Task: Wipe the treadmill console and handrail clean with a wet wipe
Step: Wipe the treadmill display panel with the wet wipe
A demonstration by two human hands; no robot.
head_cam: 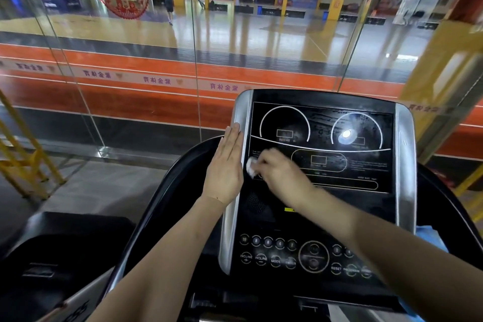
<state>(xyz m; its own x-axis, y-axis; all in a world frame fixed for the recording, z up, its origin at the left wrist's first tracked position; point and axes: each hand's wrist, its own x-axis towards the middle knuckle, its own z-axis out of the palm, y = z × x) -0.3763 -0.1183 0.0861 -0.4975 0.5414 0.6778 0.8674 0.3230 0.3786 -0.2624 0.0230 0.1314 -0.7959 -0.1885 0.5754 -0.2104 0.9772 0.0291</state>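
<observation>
1. We have our right hand (278,170) on the black screen panel of the treadmill console (321,149), near its left edge, about halfway up the display.
2. Its fingers are curled round a small white wet wipe (251,167), bunched into a wad; only a little of it shows past the knuckles, pressed against the glossy panel.
3. Our left hand (226,165) lies flat, fingers straight and together, against the silver left side trim (241,112) of the console. It grasps nothing and looks to be steadying the unit.
4. The wipe is soft, light and damp, so we judge it will fold and bunch rather than hold a shape. It is best held as a wad under the fingertips, with the pads pushing it flat so more cloth meets the surface.
5. The panel is smooth and stiff, and streaks show across its upper part, so the wipe should slide easily.
6. Lower down, the button panel (300,256) looks dull and smudged. We judge it not yet wiped.
7. The black handrail (162,191) curves away from the console's left side, untouched by either hand.
</observation>
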